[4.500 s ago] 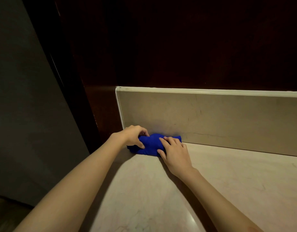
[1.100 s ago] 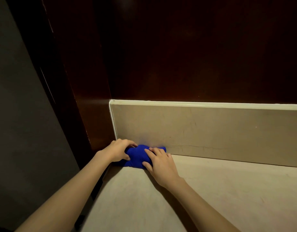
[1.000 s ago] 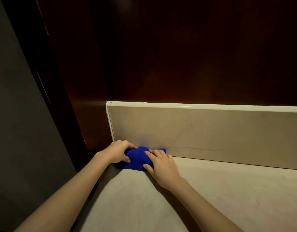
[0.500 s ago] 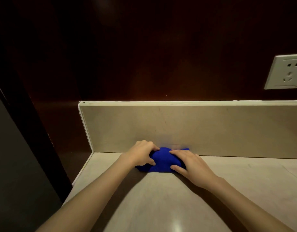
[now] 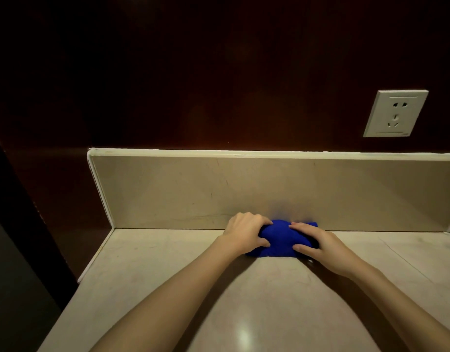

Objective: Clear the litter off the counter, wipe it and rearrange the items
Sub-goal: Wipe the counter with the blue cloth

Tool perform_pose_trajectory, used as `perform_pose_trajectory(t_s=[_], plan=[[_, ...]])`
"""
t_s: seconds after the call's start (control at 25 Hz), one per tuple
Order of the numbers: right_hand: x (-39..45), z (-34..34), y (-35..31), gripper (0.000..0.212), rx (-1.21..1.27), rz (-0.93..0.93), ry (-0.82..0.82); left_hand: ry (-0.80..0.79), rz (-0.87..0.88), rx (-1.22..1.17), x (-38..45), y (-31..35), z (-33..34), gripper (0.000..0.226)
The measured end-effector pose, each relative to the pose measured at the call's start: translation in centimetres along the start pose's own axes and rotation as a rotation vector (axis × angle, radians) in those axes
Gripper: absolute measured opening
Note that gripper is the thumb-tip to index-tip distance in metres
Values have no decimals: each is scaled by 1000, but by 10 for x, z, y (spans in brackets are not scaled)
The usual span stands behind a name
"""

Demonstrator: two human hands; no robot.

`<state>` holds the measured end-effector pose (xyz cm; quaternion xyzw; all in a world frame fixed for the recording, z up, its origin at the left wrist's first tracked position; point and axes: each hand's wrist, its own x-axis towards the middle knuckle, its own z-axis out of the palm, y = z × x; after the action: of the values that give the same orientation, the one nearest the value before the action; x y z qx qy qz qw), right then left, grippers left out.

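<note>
While gripped by both hands (image 5: 282, 237), cloth (image 5: 277, 241) unlabelled.

left hand (image 5: 245, 231), right hand (image 5: 318, 243), gripping blue cloth (image 5: 278, 240)

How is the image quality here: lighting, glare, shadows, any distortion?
Head view: dim, warm light; the dark wall panel is nearly black. A soft glare spot sits on the counter. Both forearms cast dark shadows on it. The blue cloth stays vivid. Wide-angle bending tilts the socket.
</note>
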<state>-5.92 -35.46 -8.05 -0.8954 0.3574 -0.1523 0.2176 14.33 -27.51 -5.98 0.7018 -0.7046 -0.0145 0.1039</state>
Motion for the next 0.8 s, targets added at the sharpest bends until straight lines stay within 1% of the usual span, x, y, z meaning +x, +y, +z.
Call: perform_pose_trajectory(t_s=[0.16,0.4,0.6,0.8], plan=[[-2,6,-9,53,-161,5,4,-33,-30,-148,-10,-10,-1,52],[-6,19,-36,54,-199,48,-6,-127,-10,-216,-20,-27,-13,48],[3,50,-86,55,-213,-9,-7,-165,-80,-217,-54,-67,-31,46],[18,93,-162,55,-226,-119,-40,-224,-246,-233,-110,-128,-58,43]])
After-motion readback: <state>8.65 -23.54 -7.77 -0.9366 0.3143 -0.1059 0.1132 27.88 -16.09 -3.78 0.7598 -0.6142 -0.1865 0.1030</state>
